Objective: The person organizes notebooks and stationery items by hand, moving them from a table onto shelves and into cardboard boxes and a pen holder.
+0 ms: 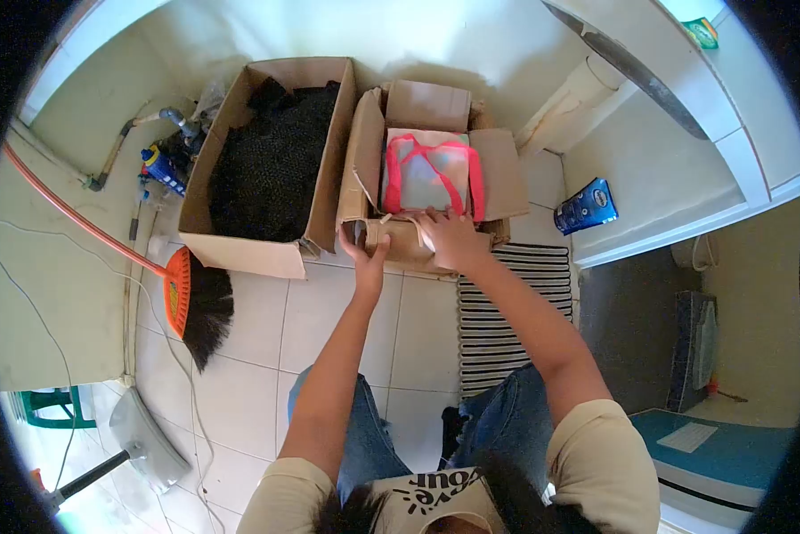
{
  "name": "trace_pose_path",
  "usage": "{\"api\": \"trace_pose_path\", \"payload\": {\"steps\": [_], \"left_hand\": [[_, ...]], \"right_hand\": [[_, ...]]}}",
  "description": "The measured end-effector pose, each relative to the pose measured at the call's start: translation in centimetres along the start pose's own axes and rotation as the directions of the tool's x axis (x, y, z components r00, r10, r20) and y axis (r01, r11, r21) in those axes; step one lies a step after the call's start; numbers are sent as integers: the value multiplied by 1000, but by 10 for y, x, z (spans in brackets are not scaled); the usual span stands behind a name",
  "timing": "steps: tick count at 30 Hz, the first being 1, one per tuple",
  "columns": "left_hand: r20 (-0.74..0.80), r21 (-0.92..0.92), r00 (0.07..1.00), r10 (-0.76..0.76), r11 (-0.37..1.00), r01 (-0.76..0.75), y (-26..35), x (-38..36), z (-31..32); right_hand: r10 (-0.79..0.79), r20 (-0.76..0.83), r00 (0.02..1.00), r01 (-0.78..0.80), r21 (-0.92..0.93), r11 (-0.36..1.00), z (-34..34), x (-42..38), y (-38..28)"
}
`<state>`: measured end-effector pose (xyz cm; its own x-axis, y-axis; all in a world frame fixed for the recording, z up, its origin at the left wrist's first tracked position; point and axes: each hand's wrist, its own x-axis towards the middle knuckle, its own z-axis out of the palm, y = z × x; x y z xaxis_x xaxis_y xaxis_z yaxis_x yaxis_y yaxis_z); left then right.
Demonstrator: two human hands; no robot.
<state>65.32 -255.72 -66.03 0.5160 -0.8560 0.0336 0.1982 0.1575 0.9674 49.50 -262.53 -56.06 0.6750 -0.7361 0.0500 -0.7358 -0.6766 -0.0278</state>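
Note:
An open cardboard box (428, 105) stands against the wall, its flaps spread. Inside it lies a pale bag (423, 181) with bright pink straps. My left hand (365, 253) is at the box's near left corner, thumb and fingers pinched on the cardboard edge. On the near flap rests my right hand (451, 238), its fingers bent over the torn cardboard beside the bag. To the left stands a second cardboard box (239, 253), filled with black mesh-like material (271, 165).
An orange broom (179, 289) leans at the left, near a blue bottle (163, 169) and pipes. A striped mat (515, 311) lies right of centre. A blue pouch (586, 207) is by the right wall. A dustpan (149, 436) and cable lie lower left.

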Motion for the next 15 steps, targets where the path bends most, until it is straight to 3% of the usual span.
{"api": "trace_pose_path", "payload": {"steps": [1,3,6,9,12,15], "left_hand": [[-89,-53,985,-146,989,142,15,4,5],[-238,-198,871,-430,899,390,33,20,18],[-229,-49,864,-449,891,451,35,49,53],[-95,-121,976,-195,976,183,81,41,81],[-130,119,988,-82,988,98,63,66,92],[-34,31,996,-76,997,77,57,84,82]], "right_hand": [[11,60,998,-10,-20,1000,9,0,2],[73,31,997,-73,14,997,27,5,11],[101,-57,993,-100,27,995,31,-3,27],[117,-186,975,-114,27,993,21,-7,42],[85,-266,960,-87,5,996,10,2,53],[55,-297,953,-56,3,998,16,31,59]]}}
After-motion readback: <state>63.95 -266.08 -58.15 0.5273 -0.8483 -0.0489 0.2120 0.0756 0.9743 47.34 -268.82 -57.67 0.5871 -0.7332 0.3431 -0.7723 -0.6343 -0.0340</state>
